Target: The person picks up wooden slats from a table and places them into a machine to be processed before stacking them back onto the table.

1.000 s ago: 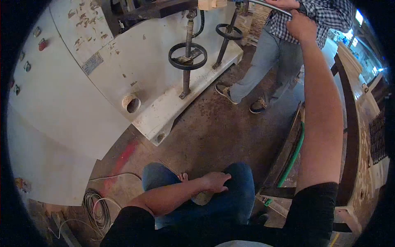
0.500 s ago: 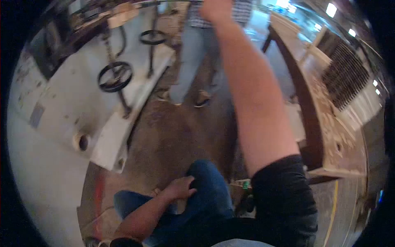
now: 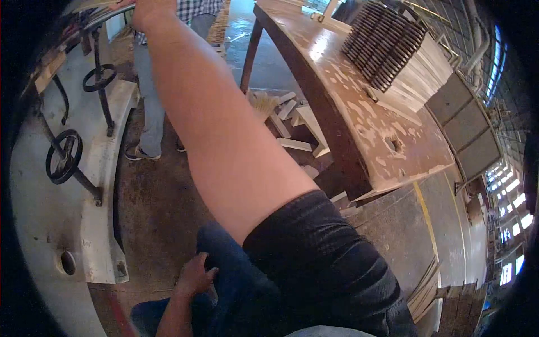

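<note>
My right arm crosses the view, with my right hand [image 3: 152,13] at the top edge beside the upper end of a machine [image 3: 101,236]. Its fingers are cut off by the frame, so what they hold or touch is hidden. Low in the view, my left hand [image 3: 196,276] is at my jeans-covered knee [image 3: 216,241]. Its thumb stands apart from the fingers and nothing shows in it. Two black handwheels, a nearer one [image 3: 64,156] and a farther one [image 3: 99,78], sit on the pale machine to the left.
On the right, a worn brown table [image 3: 359,112] bears a stack of pale wooden pieces [image 3: 415,73] with dark ridged ends. Wood offcuts [image 3: 295,145] and a straw-coloured bristle bundle [image 3: 263,105] lie beneath it. A person in jeans [image 3: 150,106] and a checked shirt stands opposite.
The view has swung right, so the machine and both my hands sit farther left in it. More of the table and the stack shows. My left hand stays by my knee.
</note>
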{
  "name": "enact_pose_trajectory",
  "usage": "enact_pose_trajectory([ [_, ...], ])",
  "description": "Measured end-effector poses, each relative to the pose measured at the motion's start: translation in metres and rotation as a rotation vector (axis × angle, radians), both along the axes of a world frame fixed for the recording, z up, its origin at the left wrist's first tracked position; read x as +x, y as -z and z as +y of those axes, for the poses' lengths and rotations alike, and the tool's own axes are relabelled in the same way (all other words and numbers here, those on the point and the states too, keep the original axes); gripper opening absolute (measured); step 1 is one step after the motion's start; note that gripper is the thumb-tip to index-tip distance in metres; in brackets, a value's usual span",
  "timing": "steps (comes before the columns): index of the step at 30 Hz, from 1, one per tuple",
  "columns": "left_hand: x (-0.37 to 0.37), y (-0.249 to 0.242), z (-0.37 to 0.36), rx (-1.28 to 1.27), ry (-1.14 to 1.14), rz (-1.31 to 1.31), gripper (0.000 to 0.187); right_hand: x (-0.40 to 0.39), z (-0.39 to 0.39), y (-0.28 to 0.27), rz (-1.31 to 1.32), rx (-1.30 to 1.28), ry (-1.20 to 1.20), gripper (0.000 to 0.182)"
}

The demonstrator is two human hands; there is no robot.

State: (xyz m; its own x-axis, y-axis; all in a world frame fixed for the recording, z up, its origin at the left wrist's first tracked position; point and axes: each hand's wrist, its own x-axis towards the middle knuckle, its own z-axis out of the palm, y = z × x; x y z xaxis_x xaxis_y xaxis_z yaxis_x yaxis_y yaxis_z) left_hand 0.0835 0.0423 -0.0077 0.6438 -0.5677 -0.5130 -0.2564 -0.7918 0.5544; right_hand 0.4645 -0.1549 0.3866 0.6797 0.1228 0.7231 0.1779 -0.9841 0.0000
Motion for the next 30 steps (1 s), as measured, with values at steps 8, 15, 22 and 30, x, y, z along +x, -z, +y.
enact_pose_trajectory([
  [8, -0.003, -0.001, 0.002, -0.018, -0.013, -0.065, 0.067, 0.003, 0.0, 0.002, 0.022, -0.001, -0.002, 0.03],
  [15, 0.0, -0.002, -0.002, 0.028, 0.007, -0.037, 0.068, 0.003, 0.0, 0.002, 0.034, -0.008, 0.003, 0.031],
  [22, -0.002, -0.006, -0.003, 0.021, 0.003, -0.042, 0.068, 0.002, 0.001, 0.004, 0.042, -0.01, 0.003, 0.032],
  [30, -0.003, -0.001, 0.0, 0.009, 0.022, -0.079, 0.066, -0.001, 0.002, 0.003, 0.046, -0.015, -0.004, 0.032],
])
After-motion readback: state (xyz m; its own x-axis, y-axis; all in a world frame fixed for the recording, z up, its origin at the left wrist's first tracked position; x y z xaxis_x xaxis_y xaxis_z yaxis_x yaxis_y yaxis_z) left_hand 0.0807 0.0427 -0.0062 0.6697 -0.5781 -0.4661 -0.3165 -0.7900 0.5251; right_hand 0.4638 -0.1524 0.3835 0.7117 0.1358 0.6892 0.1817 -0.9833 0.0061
